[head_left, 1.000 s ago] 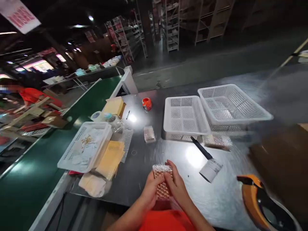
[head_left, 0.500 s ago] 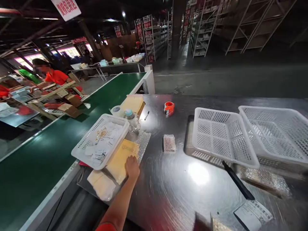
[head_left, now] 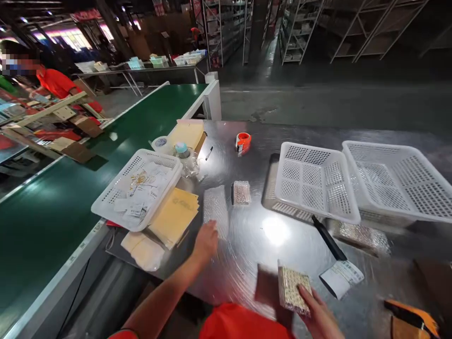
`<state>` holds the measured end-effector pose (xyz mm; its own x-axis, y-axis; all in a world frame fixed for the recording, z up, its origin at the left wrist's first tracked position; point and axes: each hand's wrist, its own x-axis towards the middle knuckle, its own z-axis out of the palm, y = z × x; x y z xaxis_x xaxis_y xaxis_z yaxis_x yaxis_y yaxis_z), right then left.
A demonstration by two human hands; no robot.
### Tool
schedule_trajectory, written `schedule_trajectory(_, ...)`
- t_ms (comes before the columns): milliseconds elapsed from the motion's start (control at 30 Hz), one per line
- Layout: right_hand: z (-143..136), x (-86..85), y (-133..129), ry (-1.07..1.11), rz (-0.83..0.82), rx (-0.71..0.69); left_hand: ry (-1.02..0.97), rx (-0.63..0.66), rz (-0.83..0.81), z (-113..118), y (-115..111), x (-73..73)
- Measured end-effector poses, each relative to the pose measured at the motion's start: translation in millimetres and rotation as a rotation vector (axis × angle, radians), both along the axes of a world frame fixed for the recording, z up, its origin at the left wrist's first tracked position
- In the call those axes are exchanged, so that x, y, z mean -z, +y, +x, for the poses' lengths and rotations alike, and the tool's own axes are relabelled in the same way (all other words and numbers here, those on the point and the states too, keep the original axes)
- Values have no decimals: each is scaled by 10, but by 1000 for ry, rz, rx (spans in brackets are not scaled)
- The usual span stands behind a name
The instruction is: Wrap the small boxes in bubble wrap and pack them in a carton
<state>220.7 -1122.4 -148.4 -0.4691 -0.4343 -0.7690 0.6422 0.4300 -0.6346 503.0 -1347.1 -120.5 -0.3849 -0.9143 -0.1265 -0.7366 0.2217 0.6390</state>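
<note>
My left hand [head_left: 206, 242] is closed on the near edge of a flat, clear bubble wrap bag [head_left: 216, 207] lying on the metal table. My right hand [head_left: 319, 310] grips a small box with a pale yellow-and-brown pattern [head_left: 294, 286], held near the table's front, thumb on its face. Just left of the bubble wrap bag is a stack of yellow padded envelopes [head_left: 176, 214]. A small item wrapped in bubble wrap [head_left: 242, 192] rests to the bag's right.
A white basket of paper slips [head_left: 106, 200] stands at left beside a green conveyor belt [head_left: 52, 207]. Two white baskets [head_left: 353, 207] [head_left: 438, 214] stand at right. An orange tape dispenser [head_left: 244, 141], a black-handled object [head_left: 328, 238], a label [head_left: 342, 278] and an orange-black tool [head_left: 413, 313] lie around.
My left hand has moved right from the yellow envelopes, drawing the bubble wrap bag out from beside them. My right hand with the patterned box has come into view. The camera has tilted down.
</note>
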Motion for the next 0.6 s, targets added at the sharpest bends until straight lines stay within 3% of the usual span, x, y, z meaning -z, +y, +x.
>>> schedule_trajectory(133,-133,13,135,-4,29,141,-56,291,195,-422,1065,322)
schedule_trajectory(233,-203,10,147,111,-6,41,-248,510,215,-511,1536,481)
schedule_trajectory(300,-196,32,37,236,-58,-133,-366,596,165,-495,1655,526)
schedule_trajectory(367,-130,88,-176,389,-134,-344,-391,601,164,-457,1684,543)
schedule_trajectory(500,150,287,-724,702,-282,-746,-124,388,322,-395,1686,549)
schedule_trajectory(600,357,438,-1012,831,-286,-921,-19,300,356,-386,1697,560)
